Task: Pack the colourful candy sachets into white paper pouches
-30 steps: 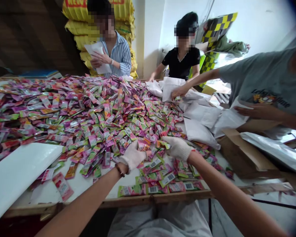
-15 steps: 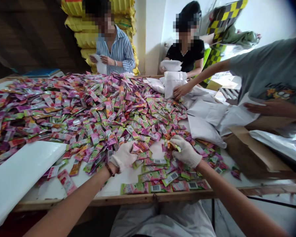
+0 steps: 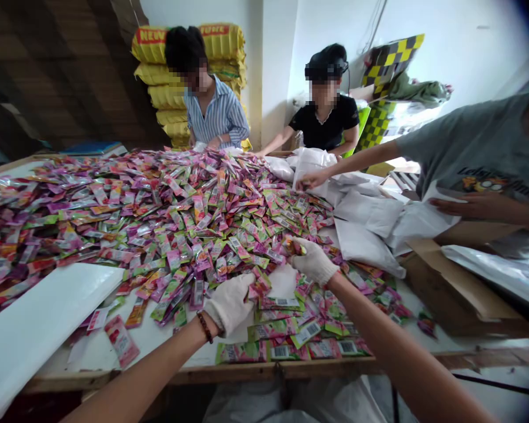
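Note:
A wide heap of small colourful sachets [image 3: 167,200], pink, green and purple, covers the white table [image 3: 92,352]. My left hand [image 3: 230,301], in a white glove, is closed on a few sachets at the heap's near edge. My right hand [image 3: 312,259], gloved too, is pinched on a small bunch of sachets a little further in. A row of sachets [image 3: 286,348] lies flat along the table's front edge just below both hands.
A white flat bag [image 3: 39,317] lies at the near left. White bags [image 3: 365,223] pile up at the right beside an open cardboard box [image 3: 454,288]. Three other people work around the table; one person's hand [image 3: 311,179] reaches in from the right. Yellow sacks [image 3: 158,76] stack behind.
My left hand has drawn back toward the front edge with sachets. My right hand has moved slightly further into the heap. The person at the right stretched an arm further over the white bags.

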Demonstrator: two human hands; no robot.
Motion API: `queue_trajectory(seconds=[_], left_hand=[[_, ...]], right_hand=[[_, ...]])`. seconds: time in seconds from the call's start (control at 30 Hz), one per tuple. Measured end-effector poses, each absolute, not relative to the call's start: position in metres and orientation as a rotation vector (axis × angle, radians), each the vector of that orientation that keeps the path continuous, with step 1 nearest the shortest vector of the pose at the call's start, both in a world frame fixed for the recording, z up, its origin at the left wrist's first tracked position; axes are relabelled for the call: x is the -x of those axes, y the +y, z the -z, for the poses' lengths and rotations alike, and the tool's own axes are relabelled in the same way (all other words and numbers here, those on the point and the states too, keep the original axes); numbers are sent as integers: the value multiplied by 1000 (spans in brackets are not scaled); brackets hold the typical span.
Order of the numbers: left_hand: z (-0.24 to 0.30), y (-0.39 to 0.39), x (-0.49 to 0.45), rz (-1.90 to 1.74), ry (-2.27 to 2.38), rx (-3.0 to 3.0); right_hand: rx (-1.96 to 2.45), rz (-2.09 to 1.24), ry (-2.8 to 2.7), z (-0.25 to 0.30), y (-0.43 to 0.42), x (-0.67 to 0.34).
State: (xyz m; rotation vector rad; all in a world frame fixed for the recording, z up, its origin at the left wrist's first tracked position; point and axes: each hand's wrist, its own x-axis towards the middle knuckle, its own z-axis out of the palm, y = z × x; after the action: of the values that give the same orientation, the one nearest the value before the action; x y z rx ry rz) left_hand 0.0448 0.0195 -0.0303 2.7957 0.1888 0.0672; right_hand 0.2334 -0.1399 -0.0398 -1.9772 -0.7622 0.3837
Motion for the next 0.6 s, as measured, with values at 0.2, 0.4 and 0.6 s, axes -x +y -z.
queue_trajectory(seconds=[0.2, 0.4, 0.6], left_hand=[[33, 51, -67, -86, 568, -2779], [51, 81, -34, -85, 574, -2782], [18, 55, -30, -343, 524, -2383]], right_hand=[[2151, -387, -793, 66, -90, -218], [1971, -506, -740, 74, -144, -183], [1607, -443, -417, 37, -198, -207]])
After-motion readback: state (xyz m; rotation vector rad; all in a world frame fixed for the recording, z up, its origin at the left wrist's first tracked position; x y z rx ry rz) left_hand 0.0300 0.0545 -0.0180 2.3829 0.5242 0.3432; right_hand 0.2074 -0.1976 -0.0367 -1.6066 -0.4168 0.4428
